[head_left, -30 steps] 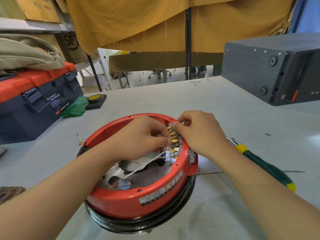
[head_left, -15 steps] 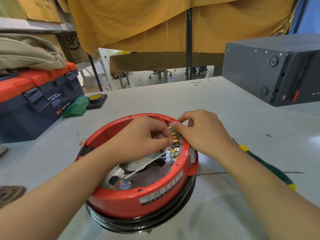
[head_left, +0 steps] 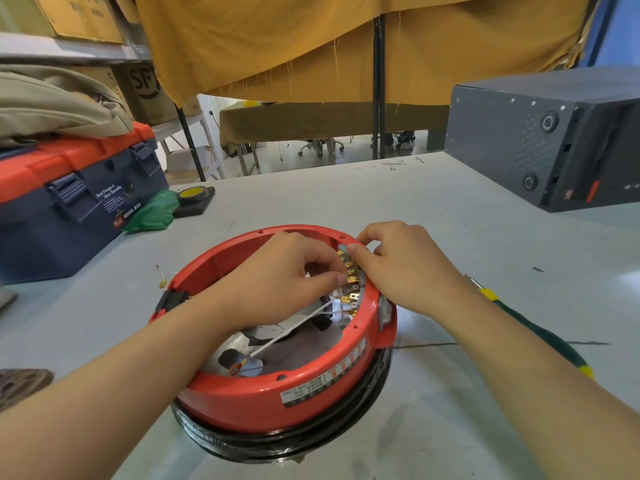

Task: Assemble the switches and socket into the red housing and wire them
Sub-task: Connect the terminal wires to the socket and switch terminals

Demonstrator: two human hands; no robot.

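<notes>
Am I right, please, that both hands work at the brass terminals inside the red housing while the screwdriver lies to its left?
Not quite: the head view shows the screwdriver lying right of the housing, under the right forearm. Both hands, left and right, are at the terminals.

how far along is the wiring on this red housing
Looks done: parts already sit in the red housing wall, a row of brass terminals showing inside. In hand: the left hand pinches at a terminal while the right hand steadies the rim. Left: a white wire with a ring lug lies loose inside.

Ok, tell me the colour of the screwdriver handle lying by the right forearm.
Green with yellow bands, screwdriver handle, seen in the head view.
</notes>
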